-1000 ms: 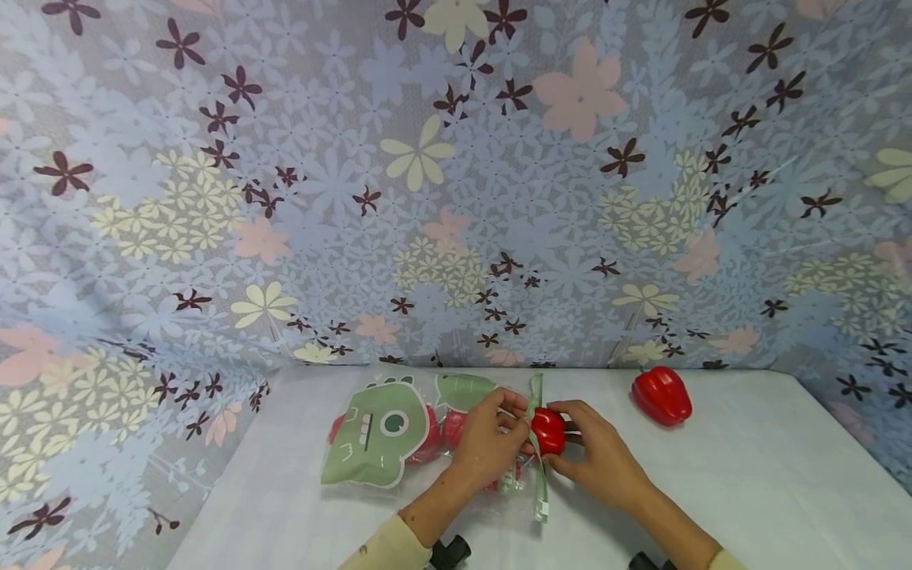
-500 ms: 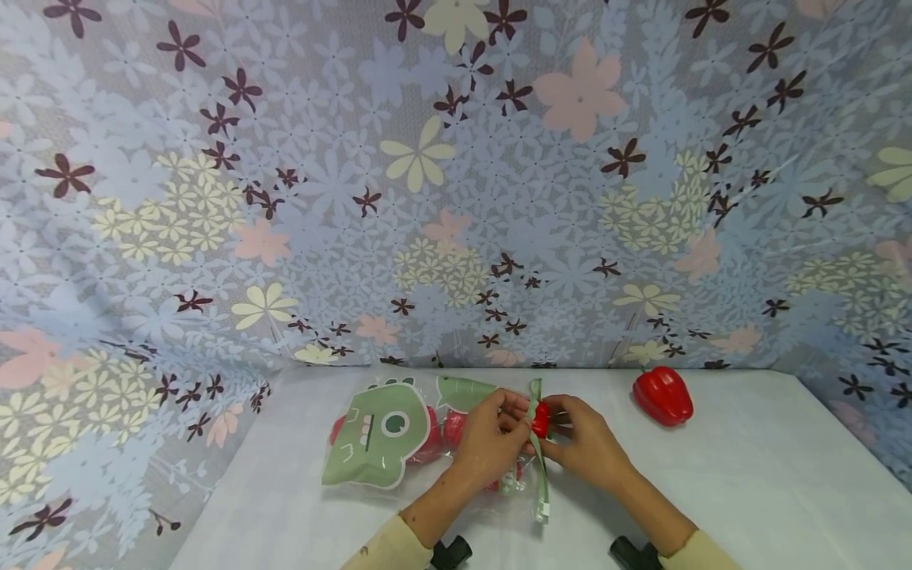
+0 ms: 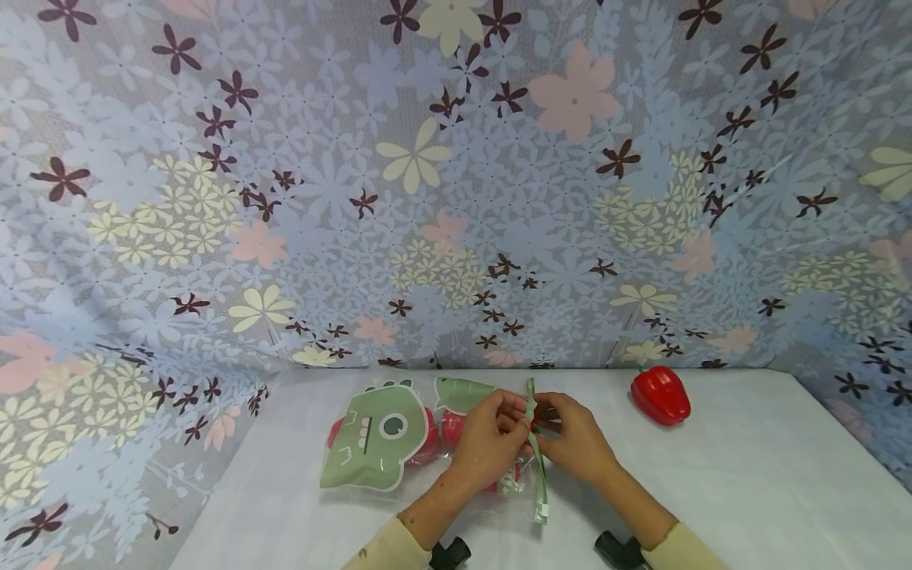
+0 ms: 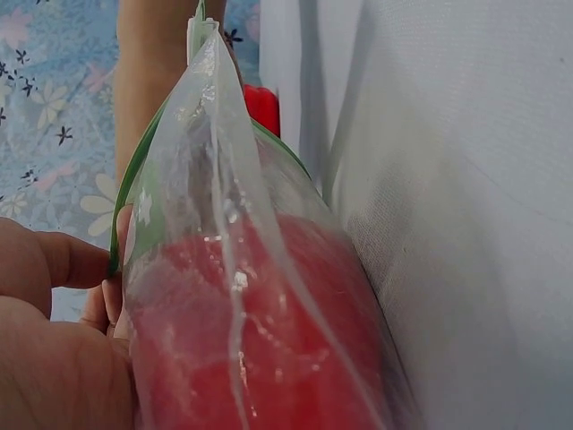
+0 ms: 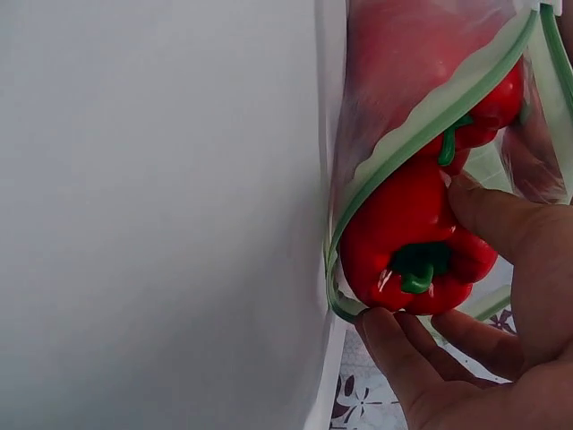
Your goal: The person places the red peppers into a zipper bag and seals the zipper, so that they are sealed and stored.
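In the right wrist view a red bell pepper with a green stem sits in the mouth of a clear zip bag with a green edge. My right hand grips it, thumb above and fingers beneath. Another red pepper lies deeper inside. My left hand pinches the bag's green edge; the left wrist view shows the bag bulging with red contents. In the head view my right hand mostly hides the held pepper behind the zip strip.
Left of my hands lies clear plastic with a green dinosaur print and red peppers inside; whether it is a separate bag I cannot tell. A loose red bell pepper rests at right on the white table. Floral cloth hangs behind.
My right hand has moved left, taking the red bell pepper into the bag's mouth, so less of it shows. My left hand keeps its hold on the edge.
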The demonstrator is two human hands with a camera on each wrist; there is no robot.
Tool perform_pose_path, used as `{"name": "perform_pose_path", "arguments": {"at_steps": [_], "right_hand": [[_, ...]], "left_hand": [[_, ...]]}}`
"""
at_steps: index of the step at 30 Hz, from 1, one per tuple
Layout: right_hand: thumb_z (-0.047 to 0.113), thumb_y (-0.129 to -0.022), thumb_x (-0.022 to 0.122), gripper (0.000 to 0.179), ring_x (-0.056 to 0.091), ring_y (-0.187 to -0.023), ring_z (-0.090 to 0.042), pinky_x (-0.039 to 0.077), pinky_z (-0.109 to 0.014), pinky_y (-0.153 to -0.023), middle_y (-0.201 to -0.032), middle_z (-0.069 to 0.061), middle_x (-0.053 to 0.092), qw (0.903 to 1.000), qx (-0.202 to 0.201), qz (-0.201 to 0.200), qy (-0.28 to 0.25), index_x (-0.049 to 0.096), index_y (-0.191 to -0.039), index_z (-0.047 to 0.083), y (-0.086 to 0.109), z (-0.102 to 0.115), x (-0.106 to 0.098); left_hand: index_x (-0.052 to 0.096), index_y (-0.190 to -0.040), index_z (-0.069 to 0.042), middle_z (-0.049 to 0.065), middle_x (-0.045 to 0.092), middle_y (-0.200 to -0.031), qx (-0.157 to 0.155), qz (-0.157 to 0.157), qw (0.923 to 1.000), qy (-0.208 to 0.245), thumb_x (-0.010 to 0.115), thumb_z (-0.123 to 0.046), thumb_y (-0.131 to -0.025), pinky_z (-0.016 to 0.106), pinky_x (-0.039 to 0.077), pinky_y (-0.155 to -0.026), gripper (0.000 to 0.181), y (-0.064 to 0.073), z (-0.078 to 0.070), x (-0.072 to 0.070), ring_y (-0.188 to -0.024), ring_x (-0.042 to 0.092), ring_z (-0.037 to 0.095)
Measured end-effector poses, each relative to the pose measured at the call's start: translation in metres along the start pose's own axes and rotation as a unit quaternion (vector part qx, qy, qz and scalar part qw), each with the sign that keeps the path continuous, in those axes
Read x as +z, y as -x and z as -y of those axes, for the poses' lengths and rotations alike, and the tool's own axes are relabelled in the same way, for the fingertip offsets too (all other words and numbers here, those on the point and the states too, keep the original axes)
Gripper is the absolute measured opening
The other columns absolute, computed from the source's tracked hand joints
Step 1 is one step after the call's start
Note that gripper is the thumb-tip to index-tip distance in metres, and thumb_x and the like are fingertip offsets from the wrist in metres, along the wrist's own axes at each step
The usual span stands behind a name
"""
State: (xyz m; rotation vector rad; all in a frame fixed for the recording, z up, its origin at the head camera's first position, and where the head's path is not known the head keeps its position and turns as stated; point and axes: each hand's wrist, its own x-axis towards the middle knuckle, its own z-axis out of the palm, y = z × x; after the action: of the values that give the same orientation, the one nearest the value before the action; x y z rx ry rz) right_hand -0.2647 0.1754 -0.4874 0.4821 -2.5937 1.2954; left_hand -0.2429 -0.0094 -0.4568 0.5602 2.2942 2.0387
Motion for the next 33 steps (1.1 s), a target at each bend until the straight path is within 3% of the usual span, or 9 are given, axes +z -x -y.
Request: {"name": "perform_pose_path", "arguments": {"at_steps": [7, 12, 24, 33], "right_hand": [[-0.001, -0.084, 0.084, 0.055, 0.07, -0.114, -0.035, 0.062, -0.037, -0.095, -0.12, -0.017, 0.067, 0.9998, 0.014, -0.003, -0.015, 0.061, -0.134, -0.009, -0.001, 0.001, 0.007], [-0.004, -0.085, 0.082, 0.055, 0.07, -0.114, -0.038, 0.061, -0.038, -0.096, -0.124, -0.021, 0.065, 0.9998, -0.002, 0.0, -0.022, 0.059, -0.134, -0.011, 0.0, 0.004, 0.008], [-0.001, -0.091, 0.079, 0.057, 0.069, -0.121, -0.037, 0.059, -0.042, -0.1, -0.136, -0.022, 0.065, 0.9968, -0.021, 0.063, -0.045, 0.057, -0.143, -0.008, 0.002, -0.005, -0.008], [-0.001, -0.088, 0.083, 0.048, 0.072, -0.115, -0.034, 0.06, -0.046, -0.097, -0.13, -0.016, 0.068, 0.998, -0.05, 0.028, -0.026, 0.066, -0.133, 0.0, 0.0, -0.011, -0.017]], "left_hand": [[0.066, -0.118, -0.005, 0.006, 0.065, -0.101, -0.006, 0.0, 1.0, -0.003, 0.066, -0.003, -0.1, 0.026, 0.063, -0.065, 0.018, 0.001, 0.002, -0.001, -0.074, 0.068, 0.012], [0.066, -0.117, -0.005, 0.006, 0.065, -0.1, -0.003, -0.003, 0.9999, -0.009, 0.066, -0.003, -0.1, 0.026, 0.063, -0.064, 0.016, 0.001, 0.002, -0.001, -0.073, 0.068, 0.01], [0.066, -0.117, -0.004, 0.007, 0.065, -0.101, -0.011, -0.001, 0.9999, 0.004, 0.066, -0.003, -0.1, 0.025, 0.062, -0.064, 0.017, 0.001, 0.002, 0.0, -0.073, 0.068, 0.012], [0.066, -0.116, -0.003, 0.007, 0.066, -0.099, -0.012, -0.004, 0.9999, 0.005, 0.067, -0.002, -0.1, 0.026, 0.063, -0.066, 0.016, 0.0, 0.0, 0.001, -0.073, 0.068, 0.011]]}}
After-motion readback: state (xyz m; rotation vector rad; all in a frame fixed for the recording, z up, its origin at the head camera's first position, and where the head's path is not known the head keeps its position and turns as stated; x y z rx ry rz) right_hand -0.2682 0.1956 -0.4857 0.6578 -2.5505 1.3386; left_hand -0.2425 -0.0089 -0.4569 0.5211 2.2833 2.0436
